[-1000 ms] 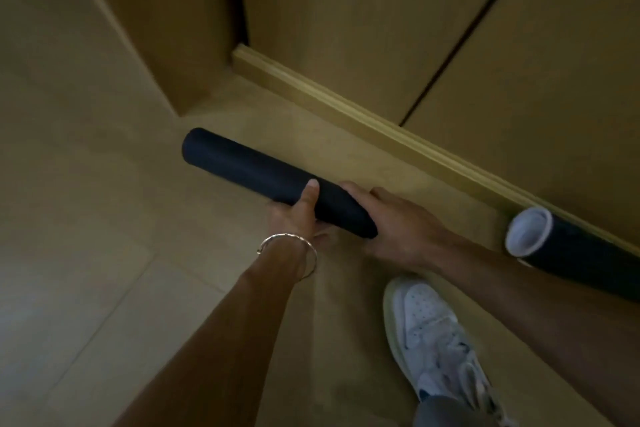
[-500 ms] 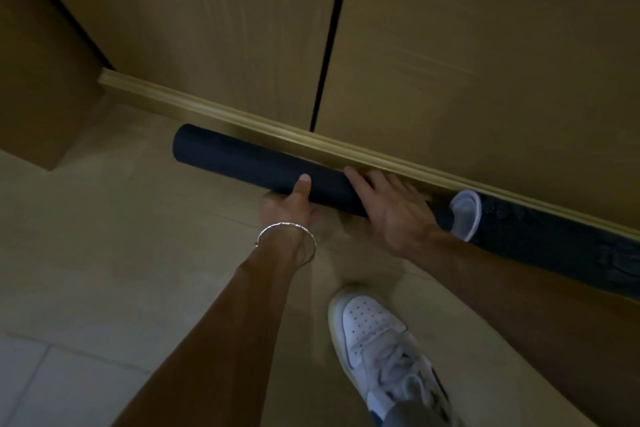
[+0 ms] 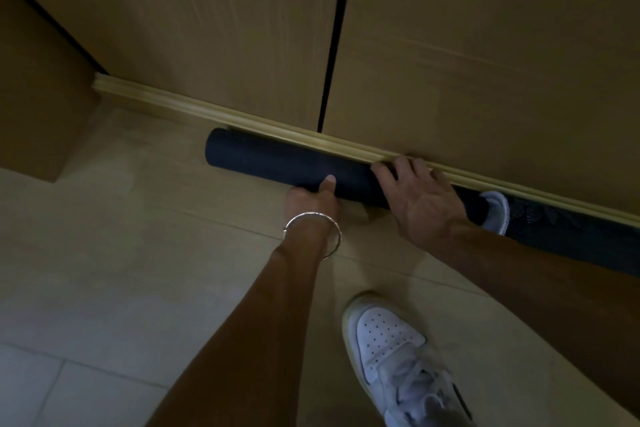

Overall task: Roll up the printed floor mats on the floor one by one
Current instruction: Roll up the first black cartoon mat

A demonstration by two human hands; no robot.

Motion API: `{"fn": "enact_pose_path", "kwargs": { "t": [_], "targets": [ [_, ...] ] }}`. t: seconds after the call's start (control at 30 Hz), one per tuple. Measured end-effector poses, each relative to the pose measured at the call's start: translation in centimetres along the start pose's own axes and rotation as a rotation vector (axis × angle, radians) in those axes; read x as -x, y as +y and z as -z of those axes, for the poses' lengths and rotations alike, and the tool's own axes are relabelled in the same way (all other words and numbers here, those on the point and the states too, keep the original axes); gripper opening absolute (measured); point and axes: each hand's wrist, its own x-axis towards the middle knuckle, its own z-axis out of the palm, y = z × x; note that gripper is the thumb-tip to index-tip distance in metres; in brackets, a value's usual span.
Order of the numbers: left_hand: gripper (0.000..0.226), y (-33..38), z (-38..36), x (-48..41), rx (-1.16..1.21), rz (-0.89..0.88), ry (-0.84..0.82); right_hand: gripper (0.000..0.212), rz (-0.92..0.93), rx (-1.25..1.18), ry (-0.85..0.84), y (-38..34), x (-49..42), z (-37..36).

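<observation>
A dark rolled mat (image 3: 277,163) is lying on the tiled floor (image 3: 104,270), running lengthwise along the pale skirting strip (image 3: 173,104) at the foot of two wooden cabinet doors (image 3: 207,28). The doors are standing shut with a dark gap between them, so whatever is sitting behind them is hidden.

The right hand (image 3: 419,198) is resting on top of the roll near its right end. Its fingers (image 3: 405,166) are lying straight and spread across the mat, with the tips reaching the skirting strip, pressing rather than grasping.

The left hand (image 3: 311,199) is sitting at the near side of the roll, just beside the right hand. Its thumb (image 3: 328,184) is pointing up against the dark surface. The other fingers are tucked out of sight beneath, so I cannot tell whether they are gripping the mat. A thin metal bangle (image 3: 313,229) is hanging round that wrist.

A second rolled mat (image 3: 571,236) is lying in line with the first, further right along the same strip. Its white inner layer (image 3: 497,210) is showing at the open end, close to the first roll. The right forearm is crossing over part of it.

A white lace-up shoe (image 3: 391,347) is standing on the floor, nearer the camera.
</observation>
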Motion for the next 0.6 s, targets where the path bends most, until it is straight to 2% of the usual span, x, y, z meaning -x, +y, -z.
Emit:
{"fn": "enact_pose_path", "kwargs": {
  "t": [0.1,0.17,0.2,0.27,0.3,0.37,0.47,0.6],
  "targets": [
    [0.072,0.3,0.9,-0.4,-0.275,-0.042,-0.061,0.07,0.0,0.031,0.038,-0.9,0.0,0.6],
    [0.079,1.2,1.8,0.1,-0.376,-0.06,-0.107,0.07,0.062,0.064,0.077,-1.9,-0.2,1.0],
    [0.075,1.7,2.3,0.6,-0.415,-0.081,-0.123,0.07,0.102,0.072,0.088,-2.6,-0.2,1.2],
    [0.05,2.5,3.6,1.6,-0.514,-0.152,-0.15,0.066,0.187,0.016,0.149,-4.2,-0.5,1.8],
    [0.039,2.5,4.4,1.9,-0.561,-0.18,-0.136,0.063,0.226,-0.02,0.163,-5.1,-0.5,2.0],
    [0.03,2.4,6.3,2.1,-0.617,-0.241,-0.047,0.058,0.293,-0.077,0.133,-7.1,-0.5,2.9],
    [0.029,1.8,10.2,2.5,-0.671,-0.314,0.077,0.05,0.358,-0.136,0.106,-9.9,-0.7,3.8],
    [0.028,1.3,16.3,3.1,-0.725,-0.361,0.163,0.04,0.473,-0.122,0.079,-14.0,-0.2,5.4]
  ]
}}
